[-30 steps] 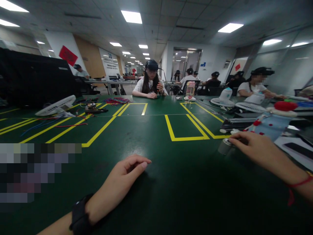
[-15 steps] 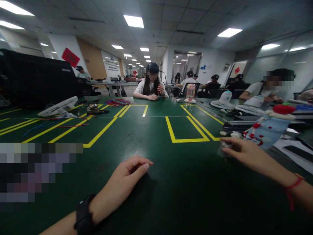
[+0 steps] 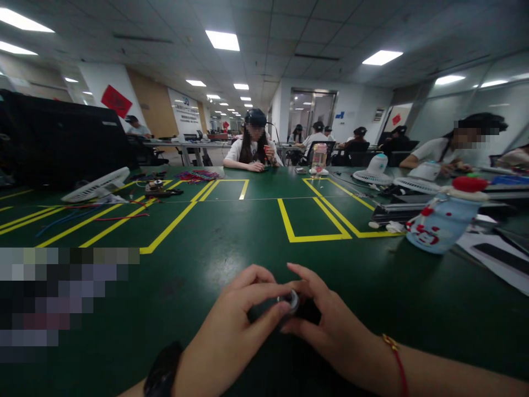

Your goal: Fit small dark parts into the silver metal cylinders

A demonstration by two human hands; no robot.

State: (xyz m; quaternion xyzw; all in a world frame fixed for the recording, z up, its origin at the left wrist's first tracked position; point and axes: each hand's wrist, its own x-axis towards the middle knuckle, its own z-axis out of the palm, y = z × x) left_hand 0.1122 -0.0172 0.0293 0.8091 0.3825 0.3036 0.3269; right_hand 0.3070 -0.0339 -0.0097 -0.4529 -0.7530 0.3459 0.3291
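Centrally, just above the dark green worktop (image 3: 231,231) marked with yellow tape lines, both hands meet around a small silver-grey cylindrical part (image 3: 291,301) with a shiny round end face. The left hand (image 3: 237,325) closes its grip on the part from the left, thumb tip against the near side and index finger curled over the top. The right hand (image 3: 326,320) grips it from the right, fingers arched over the far side. The round end face points up and toward the camera; the rest of the part is hidden between the fingers, so its long axis cannot be told. Both hands are equally near, each touching it. Well apart to the right stands a pale blue fabric pouch with red trim (image 3: 442,223); white fan grilles (image 3: 96,184) and red and blue wires (image 3: 82,214) lie far left. Nothing stands between the hands.
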